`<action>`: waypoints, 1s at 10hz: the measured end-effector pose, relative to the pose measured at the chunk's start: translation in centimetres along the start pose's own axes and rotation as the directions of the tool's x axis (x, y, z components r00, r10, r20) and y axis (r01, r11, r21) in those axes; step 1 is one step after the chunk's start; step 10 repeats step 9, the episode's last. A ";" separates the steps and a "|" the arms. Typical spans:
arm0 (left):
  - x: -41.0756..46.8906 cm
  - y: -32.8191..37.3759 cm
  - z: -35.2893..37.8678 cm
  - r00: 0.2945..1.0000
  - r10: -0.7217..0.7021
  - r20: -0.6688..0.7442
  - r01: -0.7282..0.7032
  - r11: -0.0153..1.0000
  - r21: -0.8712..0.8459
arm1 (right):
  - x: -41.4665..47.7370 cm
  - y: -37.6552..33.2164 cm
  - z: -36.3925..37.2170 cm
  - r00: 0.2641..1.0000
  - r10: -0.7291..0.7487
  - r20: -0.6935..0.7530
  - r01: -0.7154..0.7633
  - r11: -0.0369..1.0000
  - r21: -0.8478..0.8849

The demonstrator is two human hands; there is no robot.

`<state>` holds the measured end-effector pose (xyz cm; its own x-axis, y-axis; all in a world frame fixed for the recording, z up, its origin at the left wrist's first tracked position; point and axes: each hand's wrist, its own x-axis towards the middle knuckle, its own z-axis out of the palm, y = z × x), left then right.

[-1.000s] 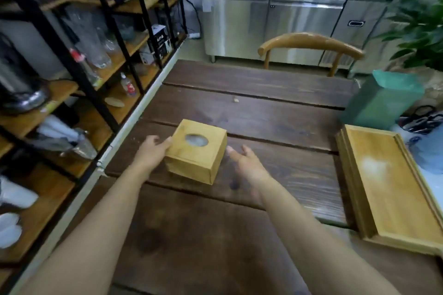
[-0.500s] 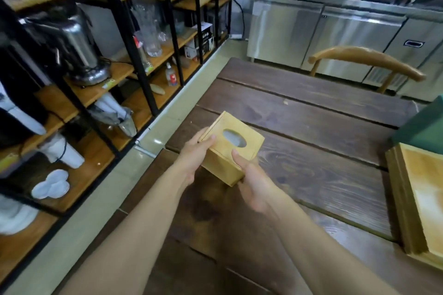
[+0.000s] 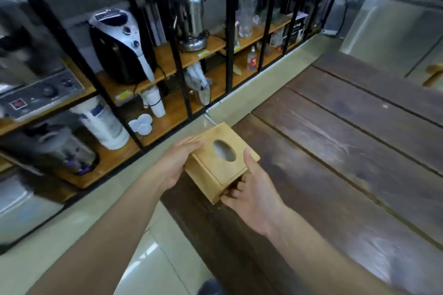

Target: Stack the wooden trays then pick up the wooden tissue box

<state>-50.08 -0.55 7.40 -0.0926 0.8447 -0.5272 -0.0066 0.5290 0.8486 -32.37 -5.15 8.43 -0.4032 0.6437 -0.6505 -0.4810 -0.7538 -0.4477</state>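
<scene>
Both hands grasp the wooden tissue box (image 3: 217, 163), lifted off the desk (image 3: 335, 163) over its left edge, near the floor gap. Left hand (image 3: 176, 163) clamps the box's left side, fingers flat along the top edge. Right hand (image 3: 251, 190) grips the near right corner, thumb on top beside the oval slot, fingers curled under. Box tilted, slot facing up. Shelf rack (image 3: 167, 60) with appliances behind. Wooden trays out of view.

A dark plank table (image 3: 347, 151) stands beside black-framed wooden shelves (image 3: 167, 60) holding kitchen appliances (image 3: 119, 45) and stacked paper cups (image 3: 154, 103).
</scene>
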 end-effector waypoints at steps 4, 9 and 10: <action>-1.5 -5.2 -6.1 0.999 -0.040 -0.023 0.035 0.980 -0.197 | 1.4 6.8 2.6 1.000 0.018 -0.007 -0.018 0.995 -0.102; -0.5 -5.4 -6.8 0.981 -0.025 -0.195 0.041 0.996 0.080 | 0.3 4.8 1.5 0.979 -0.009 -0.202 -0.040 0.970 -0.240; -0.5 -5.4 -6.8 0.981 -0.025 -0.195 0.041 0.996 0.080 | 0.3 4.8 1.5 0.979 -0.009 -0.202 -0.040 0.970 -0.240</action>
